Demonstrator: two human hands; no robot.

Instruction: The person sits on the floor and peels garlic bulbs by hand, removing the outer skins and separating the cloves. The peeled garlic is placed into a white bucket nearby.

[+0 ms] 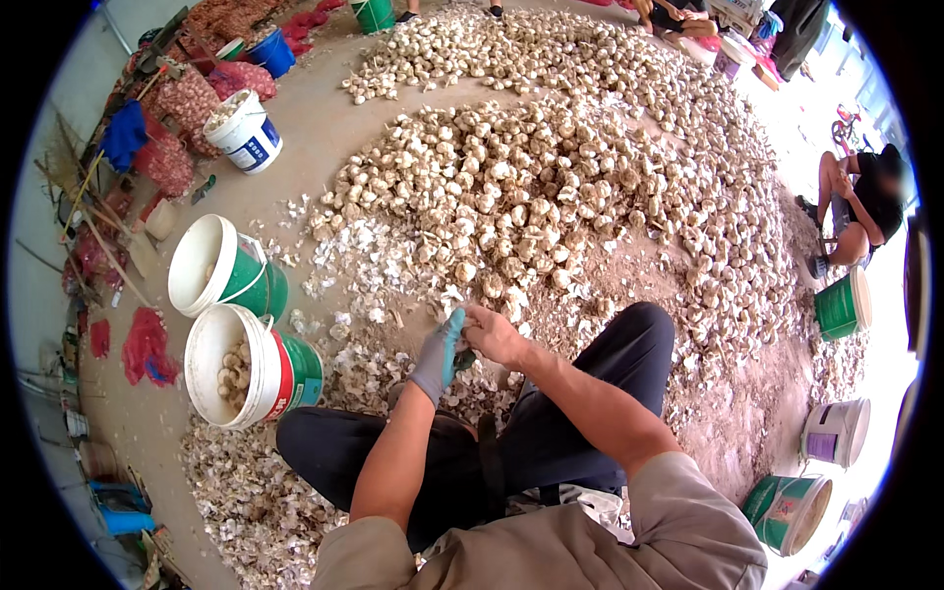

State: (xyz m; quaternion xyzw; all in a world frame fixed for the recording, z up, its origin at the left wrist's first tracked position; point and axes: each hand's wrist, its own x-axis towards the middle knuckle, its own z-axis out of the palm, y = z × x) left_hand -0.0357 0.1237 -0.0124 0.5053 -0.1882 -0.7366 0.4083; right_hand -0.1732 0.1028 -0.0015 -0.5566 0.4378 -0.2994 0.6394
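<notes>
My left hand wears a grey and teal glove, its fingers curled. My bare right hand meets it at the fingertips, thumb and fingers bent together. Whatever lies between the two hands is too small and covered to make out. Just beyond them spreads a heap of garlic bulbs, with loose white garlic skins along its near left side. To the left of my knee, a tilted green, red and white plastic bucket holds several trimmed garlic bulbs.
Another green and white bucket leans behind the first. More peelings cover the floor at lower left. A white bucket and filled red mesh sacks stand farther back. At right, a seated person is near a green bucket.
</notes>
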